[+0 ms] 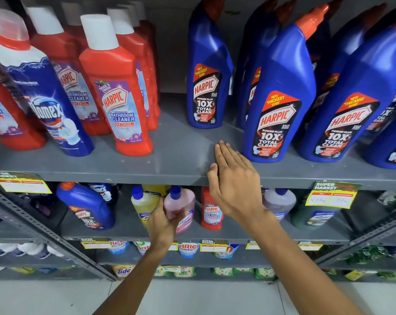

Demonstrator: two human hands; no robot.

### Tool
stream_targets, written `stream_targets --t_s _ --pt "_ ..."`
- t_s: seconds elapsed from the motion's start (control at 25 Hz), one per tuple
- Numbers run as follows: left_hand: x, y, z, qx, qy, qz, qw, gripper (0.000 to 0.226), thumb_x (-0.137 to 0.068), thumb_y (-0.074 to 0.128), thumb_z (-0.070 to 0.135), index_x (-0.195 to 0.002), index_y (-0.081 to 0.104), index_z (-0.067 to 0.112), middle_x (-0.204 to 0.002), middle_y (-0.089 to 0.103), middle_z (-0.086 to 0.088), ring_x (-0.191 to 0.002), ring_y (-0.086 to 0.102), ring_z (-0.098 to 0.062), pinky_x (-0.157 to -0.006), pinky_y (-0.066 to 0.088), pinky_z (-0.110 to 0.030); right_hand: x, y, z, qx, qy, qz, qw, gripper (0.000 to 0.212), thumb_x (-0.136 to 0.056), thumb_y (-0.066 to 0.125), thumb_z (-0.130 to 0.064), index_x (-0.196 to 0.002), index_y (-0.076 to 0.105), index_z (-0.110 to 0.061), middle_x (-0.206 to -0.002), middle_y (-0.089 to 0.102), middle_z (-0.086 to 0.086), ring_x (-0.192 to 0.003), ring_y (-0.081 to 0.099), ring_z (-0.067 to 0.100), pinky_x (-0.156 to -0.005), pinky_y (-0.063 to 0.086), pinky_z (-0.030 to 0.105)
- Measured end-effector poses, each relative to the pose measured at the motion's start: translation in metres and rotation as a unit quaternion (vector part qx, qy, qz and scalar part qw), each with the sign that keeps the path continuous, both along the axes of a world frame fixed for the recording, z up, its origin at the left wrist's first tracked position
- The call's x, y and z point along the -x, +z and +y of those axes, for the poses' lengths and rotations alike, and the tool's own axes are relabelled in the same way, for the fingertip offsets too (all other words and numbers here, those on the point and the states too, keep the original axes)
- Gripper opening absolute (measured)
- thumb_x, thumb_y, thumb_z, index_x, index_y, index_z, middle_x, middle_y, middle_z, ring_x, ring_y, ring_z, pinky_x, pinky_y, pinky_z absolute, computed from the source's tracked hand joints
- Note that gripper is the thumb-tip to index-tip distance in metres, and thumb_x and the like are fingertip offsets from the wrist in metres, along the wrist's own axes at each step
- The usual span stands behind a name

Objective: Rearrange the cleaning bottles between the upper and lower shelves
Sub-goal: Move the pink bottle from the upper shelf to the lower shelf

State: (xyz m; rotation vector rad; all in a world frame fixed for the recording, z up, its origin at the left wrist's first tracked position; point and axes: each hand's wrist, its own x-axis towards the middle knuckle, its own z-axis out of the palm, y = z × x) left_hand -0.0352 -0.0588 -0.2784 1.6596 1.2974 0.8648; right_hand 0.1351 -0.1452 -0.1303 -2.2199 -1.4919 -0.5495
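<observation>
On the lower shelf (124, 233) my left hand (164, 223) grips a pink bottle with a blue cap (181, 205), which stands beside a yellow bottle (142, 203). My right hand (233, 178) lies flat and open on the front edge of the upper shelf (147, 164), just left of a blue Harpic bottle (276, 105). Another blue Harpic bottle (207, 76) stands alone further back. Red Harpic bathroom cleaner bottles (117, 92) and a tilted Domex bottle (45, 96) fill the upper left.
The lower shelf also holds a blue Harpic bottle (85, 208), a small red Harpic bottle (211, 210), a lilac bottle (278, 201) and a dark green one (310, 214). Price tags (333, 196) hang on the shelf edges. Detergent packs (188, 248) sit below.
</observation>
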Motion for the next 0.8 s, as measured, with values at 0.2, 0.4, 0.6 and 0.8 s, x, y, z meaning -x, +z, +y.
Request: stream_targets --t_s 0.2,0.4,0.6,0.8 --pt "-0.007 -0.005 0.015 -0.007 -0.005 0.012 1.000 0.071 -0.070 0.095 0.036 -0.129 0.064 0.012 -0.116 0.080 -0.010 -0.100 0.076 -0.036 -0.079 0.061 -0.039 0.001 0.001 -0.001 0.007 -0.003 0.000 1.000 0.059 -0.107 0.037 -0.033 -0.153 0.054 -0.001 -0.160 0.054 0.015 -0.152 0.050 0.024 -0.128 0.036 0.038" --pt "-0.006 -0.006 0.016 -0.017 -0.019 0.031 0.999 0.075 -0.070 0.095 0.042 -0.131 0.060 0.013 -0.119 0.079 -0.011 -0.103 0.075 -0.038 -0.082 0.063 -0.047 0.002 0.002 0.000 0.002 -0.007 -0.001 1.000 0.059 -0.106 0.037 -0.033 -0.152 0.056 -0.001 -0.159 0.056 0.015 -0.151 0.052 0.025 -0.127 0.036 0.037" --pt "-0.010 0.000 0.009 -0.024 -0.018 0.014 0.999 0.092 -0.065 0.084 0.069 -0.135 0.056 0.017 -0.124 0.076 -0.011 -0.108 0.073 -0.040 -0.085 0.061 -0.047 0.004 0.002 -0.001 -0.008 -0.007 0.001 1.000 0.059 -0.106 0.036 -0.033 -0.150 0.057 0.000 -0.157 0.057 0.017 -0.149 0.053 0.026 -0.126 0.039 0.039" --pt "-0.008 0.001 0.011 -0.056 -0.036 0.033 0.997 0.087 -0.074 0.080 0.066 -0.136 0.054 0.012 -0.123 0.076 -0.014 -0.107 0.074 -0.042 -0.080 0.058 -0.043 0.004 0.003 -0.001 -0.006 -0.007 0.005 1.000 0.059 -0.106 0.036 -0.034 -0.151 0.056 0.000 -0.158 0.056 0.017 -0.150 0.053 0.026 -0.127 0.037 0.039"
